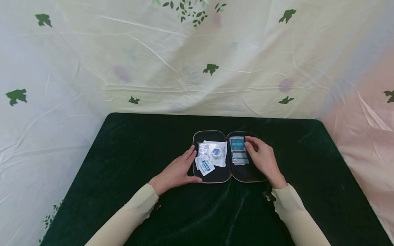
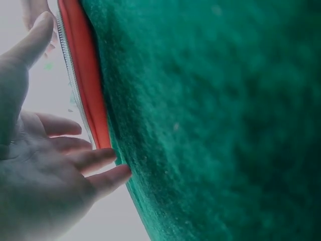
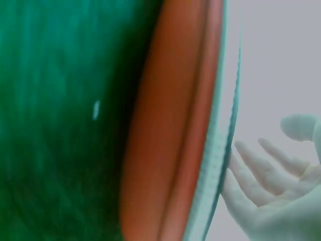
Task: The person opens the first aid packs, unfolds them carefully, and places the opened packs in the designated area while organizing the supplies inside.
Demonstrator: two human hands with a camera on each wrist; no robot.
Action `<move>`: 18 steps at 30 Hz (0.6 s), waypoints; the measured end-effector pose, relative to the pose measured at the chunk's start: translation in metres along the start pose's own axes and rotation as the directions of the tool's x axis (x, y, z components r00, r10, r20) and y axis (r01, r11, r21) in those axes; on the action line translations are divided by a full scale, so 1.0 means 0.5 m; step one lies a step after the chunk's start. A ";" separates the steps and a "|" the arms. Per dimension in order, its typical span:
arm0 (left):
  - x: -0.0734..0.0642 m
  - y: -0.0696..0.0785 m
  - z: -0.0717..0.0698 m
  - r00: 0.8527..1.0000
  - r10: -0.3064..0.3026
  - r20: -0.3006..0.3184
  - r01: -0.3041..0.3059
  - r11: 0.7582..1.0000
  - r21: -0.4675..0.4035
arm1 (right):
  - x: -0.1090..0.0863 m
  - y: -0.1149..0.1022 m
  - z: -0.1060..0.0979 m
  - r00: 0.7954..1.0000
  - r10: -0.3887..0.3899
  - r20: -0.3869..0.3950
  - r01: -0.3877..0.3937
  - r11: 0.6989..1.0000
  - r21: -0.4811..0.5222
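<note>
An unzipped small case (image 1: 212,176) lies spread flat on the table, its red outer side and zipper (image 2: 75,85) showing in the left wrist view. My left hand (image 1: 176,172) rests along its left edge, fingers extended and thumb at the near rim. In that left half sit a clear packet with a white roll (image 1: 217,152), a wrapped bandage roll (image 1: 202,149) and small white-and-blue sachets (image 1: 205,166). The right half holds flat teal-and-white packets (image 1: 238,150). My right hand (image 1: 264,159) is over this half, thumb and forefinger tips right at the packets' right edge.
Dark green velvet cloth (image 1: 138,147) covers the table around the case. Pale fabric (image 1: 172,68) with green leaf and bird-like prints hangs behind the table and along both sides. Another hand's fingers (image 2: 42,30) show at the top of the left wrist view.
</note>
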State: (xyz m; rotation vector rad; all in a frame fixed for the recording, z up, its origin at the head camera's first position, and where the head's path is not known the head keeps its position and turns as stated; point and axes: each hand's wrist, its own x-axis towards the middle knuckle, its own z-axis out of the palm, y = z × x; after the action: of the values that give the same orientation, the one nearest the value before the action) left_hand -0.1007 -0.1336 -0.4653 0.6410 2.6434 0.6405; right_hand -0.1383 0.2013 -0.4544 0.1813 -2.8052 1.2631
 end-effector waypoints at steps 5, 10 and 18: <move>-0.007 0.003 -0.001 0.997 0.032 -0.067 -0.033 0.999 -0.016 | -0.021 -0.026 0.022 0.997 -0.061 -0.045 0.063 0.997 0.037; -0.013 0.010 -0.001 0.989 0.022 -0.145 -0.026 0.999 -0.030 | -0.040 -0.051 0.046 0.993 -0.114 -0.026 0.116 0.989 0.088; -0.022 0.015 0.004 0.986 0.029 -0.166 -0.030 1.000 -0.005 | -0.062 -0.088 0.086 0.976 -0.202 0.083 0.196 0.977 0.083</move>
State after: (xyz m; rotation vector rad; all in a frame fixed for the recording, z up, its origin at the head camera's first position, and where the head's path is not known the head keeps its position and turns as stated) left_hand -0.0882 -0.1323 -0.4606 0.6513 2.7874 0.7426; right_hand -0.1019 0.1428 -0.4533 0.5230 -2.7299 1.3435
